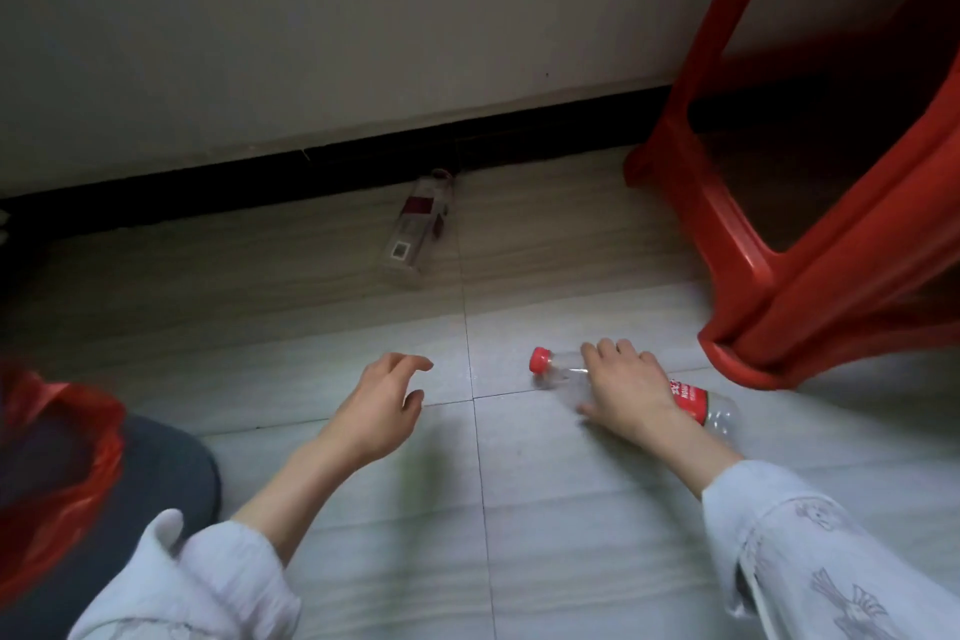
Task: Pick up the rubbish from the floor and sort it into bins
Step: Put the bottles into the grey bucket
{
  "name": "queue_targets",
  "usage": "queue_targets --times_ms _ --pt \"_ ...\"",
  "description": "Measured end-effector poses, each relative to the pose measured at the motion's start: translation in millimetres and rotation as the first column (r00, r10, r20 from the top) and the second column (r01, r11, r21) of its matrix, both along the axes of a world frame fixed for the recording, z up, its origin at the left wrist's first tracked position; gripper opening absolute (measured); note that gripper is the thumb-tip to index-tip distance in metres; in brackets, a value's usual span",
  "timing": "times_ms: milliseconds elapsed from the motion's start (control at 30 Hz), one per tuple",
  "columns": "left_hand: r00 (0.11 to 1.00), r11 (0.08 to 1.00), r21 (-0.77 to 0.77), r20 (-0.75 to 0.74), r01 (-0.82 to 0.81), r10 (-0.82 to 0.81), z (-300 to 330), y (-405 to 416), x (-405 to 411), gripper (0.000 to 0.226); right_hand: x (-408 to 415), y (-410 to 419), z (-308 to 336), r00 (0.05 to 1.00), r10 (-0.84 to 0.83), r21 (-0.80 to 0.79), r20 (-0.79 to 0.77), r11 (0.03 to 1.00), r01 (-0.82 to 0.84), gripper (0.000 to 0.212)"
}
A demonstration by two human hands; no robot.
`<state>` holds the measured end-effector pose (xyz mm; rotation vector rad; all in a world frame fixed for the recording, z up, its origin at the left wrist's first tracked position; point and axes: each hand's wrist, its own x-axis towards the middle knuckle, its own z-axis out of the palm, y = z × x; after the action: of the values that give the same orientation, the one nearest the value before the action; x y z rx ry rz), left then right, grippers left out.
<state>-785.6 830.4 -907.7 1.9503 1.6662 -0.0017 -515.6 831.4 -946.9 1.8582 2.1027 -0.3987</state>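
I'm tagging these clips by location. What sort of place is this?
Probably an indoor room in a home or a plain utility space: a tiled floor meets a pale wall with a dark skirting board, and a red plastic stool stands beside it.

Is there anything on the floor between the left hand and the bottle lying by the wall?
No. In the head view the tiles between the left hand and the far bottle are bare, crossed only by grout lines. The right hand holds another bottle.
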Motion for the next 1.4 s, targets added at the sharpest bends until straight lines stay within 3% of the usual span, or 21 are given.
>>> queue_targets --times_ms 100,333,600,767,867,933,1000,1067,1167,1267,1400 --pt "0.998 0.999 0.006 -0.042 -0.048 0.048 -10 22 -3 0.040 -20 31 -3 0.987 -0.053 0.083 -0.151 0.994 0.066 0.071" --pt "0.959 0.994 -0.015 -0.264 -0.112 0.104 -26 108 3 0.071 -36 116 -27 0.955 -0.142 0.098 -0.261 0.980 0.172 0.074" --pt "0.929 0.989 -0.090 -0.361 -0.117 0.077 -46 164 19 0.082 -45 137 -35 0.949 -0.185 0.091 -0.257 0.972 0.215 0.080" --pt "0.868 0.976 0.210 -0.472 -0.059 0.155 -44 115 18 0.062 -47 142 -35 0.944 -0.187 0.077 -0.270 0.974 0.215 0.080" --pt "0.868 0.944 0.253 -0.396 -0.210 0.299 -37 123 20 0.070 -48 143 -35 0.941 -0.187 0.072 -0.282 0.974 0.215 0.080" --pt "0.870 0.910 0.131 -0.269 -0.393 0.414 -45 145 17 0.092 -51 142 -35 0.944 -0.183 0.070 -0.275 0.975 0.210 0.081" --pt "0.848 0.844 -0.098 -0.121 -0.527 0.516 -54 154 19 0.108 -51 141 -34 0.950 -0.175 0.065 -0.258 0.978 0.198 0.083" --pt "0.821 0.793 -0.212 -0.124 -0.571 0.558 -58 143 24 0.116 -51 139 -31 0.952 -0.172 0.063 -0.254 0.979 0.194 0.083" --pt "0.838 0.797 -0.274 -0.276 -0.538 0.471 -47 100 28 0.117 -60 127 -25 0.973 -0.104 0.080 -0.207 0.989 0.123 0.081" --pt "0.846 0.775 -0.349 -0.309 -0.526 0.435 -36 67 13 0.114 -79 101 -20 0.985 -0.046 0.040 -0.164 0.998 0.053 0.082" --pt "0.753 0.664 -0.462 -0.011 -0.588 0.658 -11 47 -16 0.102 -92 82 -7 0.952 -0.178 -0.106 -0.249 0.982 0.156 0.080"
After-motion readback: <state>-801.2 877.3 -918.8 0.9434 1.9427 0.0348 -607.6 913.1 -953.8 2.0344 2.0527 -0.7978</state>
